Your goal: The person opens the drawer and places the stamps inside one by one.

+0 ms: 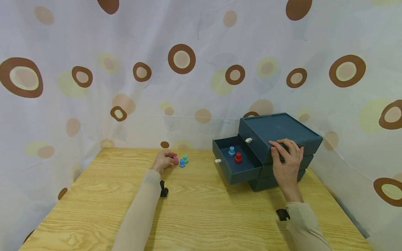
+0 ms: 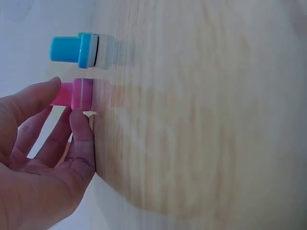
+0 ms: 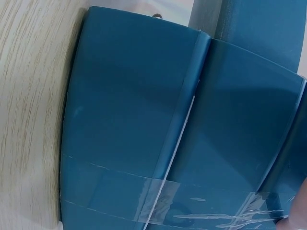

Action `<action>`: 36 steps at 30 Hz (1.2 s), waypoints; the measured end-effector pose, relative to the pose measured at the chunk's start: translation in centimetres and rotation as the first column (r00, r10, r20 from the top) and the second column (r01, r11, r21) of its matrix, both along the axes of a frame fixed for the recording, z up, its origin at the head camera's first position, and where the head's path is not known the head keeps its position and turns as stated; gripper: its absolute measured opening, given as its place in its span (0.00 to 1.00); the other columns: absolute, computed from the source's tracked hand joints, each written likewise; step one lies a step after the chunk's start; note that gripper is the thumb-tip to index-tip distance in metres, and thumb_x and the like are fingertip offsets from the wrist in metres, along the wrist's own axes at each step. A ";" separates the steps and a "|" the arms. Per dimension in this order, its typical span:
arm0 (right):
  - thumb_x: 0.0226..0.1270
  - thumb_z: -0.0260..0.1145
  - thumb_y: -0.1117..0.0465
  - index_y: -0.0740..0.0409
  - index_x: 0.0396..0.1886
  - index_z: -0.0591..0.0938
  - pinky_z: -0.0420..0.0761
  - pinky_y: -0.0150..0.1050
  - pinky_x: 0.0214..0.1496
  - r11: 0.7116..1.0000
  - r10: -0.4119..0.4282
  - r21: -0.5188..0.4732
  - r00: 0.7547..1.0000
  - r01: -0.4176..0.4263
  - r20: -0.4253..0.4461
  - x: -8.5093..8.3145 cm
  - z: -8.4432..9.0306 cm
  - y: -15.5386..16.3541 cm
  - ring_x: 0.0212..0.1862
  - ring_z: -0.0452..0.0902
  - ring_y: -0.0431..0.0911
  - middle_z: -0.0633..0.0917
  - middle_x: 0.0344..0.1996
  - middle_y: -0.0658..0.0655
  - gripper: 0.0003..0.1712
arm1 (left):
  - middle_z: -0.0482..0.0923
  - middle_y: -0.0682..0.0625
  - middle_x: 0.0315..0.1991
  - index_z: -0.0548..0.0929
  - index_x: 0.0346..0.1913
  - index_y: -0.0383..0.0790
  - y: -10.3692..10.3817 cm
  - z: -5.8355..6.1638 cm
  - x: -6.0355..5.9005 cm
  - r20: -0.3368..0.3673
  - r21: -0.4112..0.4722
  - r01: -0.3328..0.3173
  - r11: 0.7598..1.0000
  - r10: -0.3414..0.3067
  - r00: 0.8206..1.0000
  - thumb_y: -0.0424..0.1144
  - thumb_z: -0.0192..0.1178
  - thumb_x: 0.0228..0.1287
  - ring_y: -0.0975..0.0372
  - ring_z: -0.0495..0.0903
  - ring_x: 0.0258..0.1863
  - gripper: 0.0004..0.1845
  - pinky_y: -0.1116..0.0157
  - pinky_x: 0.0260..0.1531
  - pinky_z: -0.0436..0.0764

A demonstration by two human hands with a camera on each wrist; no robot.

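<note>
Head view: on the pale, grained wooden table (image 1: 204, 209), the left hand (image 1: 162, 161) lies far left, its thumb and fingers curled round a small pink peg (image 1: 175, 160). Left wrist view shows that peg (image 2: 74, 94) as a smooth plastic cylinder with a wider ribbed collar, pinched at its narrow end; a light blue peg (image 2: 79, 50) of the same shape stands just beside it. A teal peg (image 1: 185, 159) stands near them. Further right sits a dark blue, matte cardboard drawer box (image 1: 279, 130), its middle drawer (image 1: 237, 167) pulled out, with a blue peg (image 1: 231, 150) and a red peg (image 1: 238, 157) inside, apart. The right hand (image 1: 286, 164) rests on the box's front corner, fingers bent over its top edge. Right wrist view shows clear tape (image 3: 211, 211) across the box's panels.
</note>
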State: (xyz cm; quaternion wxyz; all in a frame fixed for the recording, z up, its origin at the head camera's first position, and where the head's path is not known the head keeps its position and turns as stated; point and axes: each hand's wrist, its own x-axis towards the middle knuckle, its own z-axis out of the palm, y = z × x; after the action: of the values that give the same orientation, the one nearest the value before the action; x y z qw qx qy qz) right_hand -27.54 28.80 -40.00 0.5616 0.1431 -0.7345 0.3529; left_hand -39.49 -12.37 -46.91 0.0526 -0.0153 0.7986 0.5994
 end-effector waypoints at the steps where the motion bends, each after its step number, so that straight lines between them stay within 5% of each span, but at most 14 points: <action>1: 0.65 0.67 0.64 0.61 0.41 0.89 0.36 0.69 0.73 1.000 0.002 0.000 1.000 -0.002 0.000 0.0 0.0 0.0 0.60 0.70 0.64 0.82 0.46 0.68 0.09 | 0.80 0.36 0.55 0.79 0.59 0.29 0.0 0.0 0.0 0.002 0.001 -0.002 1.000 0.002 1.000 0.27 0.63 0.63 0.56 0.79 0.47 0.20 0.65 0.38 0.80; 21: 0.67 0.66 0.62 0.60 0.43 0.89 0.36 0.68 0.74 1.000 0.002 0.008 1.000 -0.003 0.006 0.0 -0.1 0.0 0.61 0.69 0.62 0.81 0.47 0.67 0.09 | 0.81 0.37 0.55 0.78 0.60 0.30 -0.3 0.7 0.6 -0.006 0.006 0.014 1.000 -0.014 1.000 0.33 0.60 0.69 0.52 0.83 0.48 0.19 0.58 0.46 0.82; 36: 0.70 0.64 0.57 0.59 0.44 0.88 0.35 0.63 0.76 1.000 0.006 0.012 1.000 -0.006 0.030 0.2 -0.1 -0.1 0.62 0.69 0.60 0.81 0.48 0.66 0.13 | 0.74 0.32 0.61 0.72 0.66 0.30 0.2 1.7 1.0 -0.193 0.051 0.107 0.993 -0.096 0.976 0.34 0.54 0.74 0.49 0.82 0.50 0.21 0.45 0.54 0.78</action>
State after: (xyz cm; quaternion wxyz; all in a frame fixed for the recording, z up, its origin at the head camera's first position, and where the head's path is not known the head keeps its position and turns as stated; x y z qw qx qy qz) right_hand -27.37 28.74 -40.06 0.5488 0.1432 -0.7445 0.3522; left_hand -38.48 -12.16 -45.19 0.0068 0.0845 0.7811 0.6186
